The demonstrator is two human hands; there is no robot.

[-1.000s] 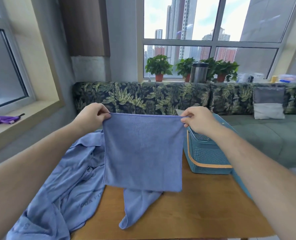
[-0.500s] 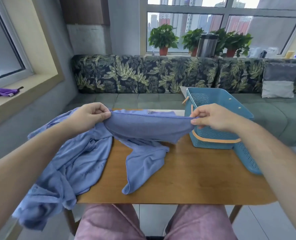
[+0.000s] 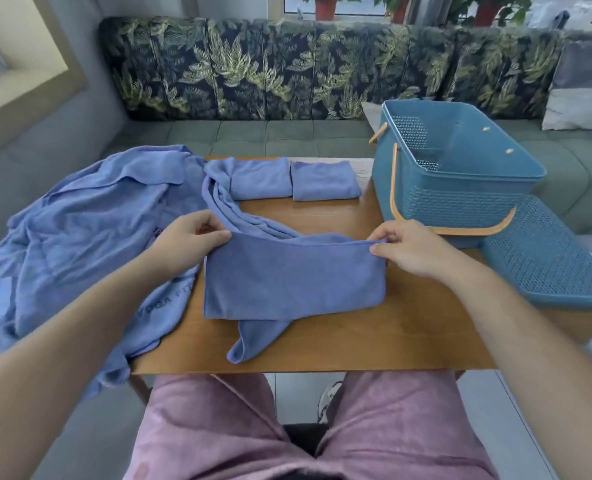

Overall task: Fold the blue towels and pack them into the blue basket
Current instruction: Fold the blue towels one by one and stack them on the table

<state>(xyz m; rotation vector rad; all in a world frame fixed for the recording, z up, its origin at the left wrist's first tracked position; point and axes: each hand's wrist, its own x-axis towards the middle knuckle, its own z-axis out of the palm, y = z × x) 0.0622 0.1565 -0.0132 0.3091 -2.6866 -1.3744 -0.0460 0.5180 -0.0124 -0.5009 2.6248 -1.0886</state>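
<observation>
Held aloft a second ago, the towel (image 3: pixel 293 278) now lies doubled on the table (image 3: pixel 391 334). Fingers of the left hand (image 3: pixel 187 237) and right hand (image 3: pixel 409 247) pinch its far corners, so another fold likely follows.

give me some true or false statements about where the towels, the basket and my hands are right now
1. The left hand and the right hand each pinch a far corner of the half-folded towel lying on the table. True.
2. The blue basket holds folded towels. False: no towel shows inside it; the two folded towels lie side by side at the table's far edge.
3. The perforated lid closes the basket. False: it lies off, beside the basket on its right.
4. A heap of unfolded towels covers the table's left end. True.
</observation>
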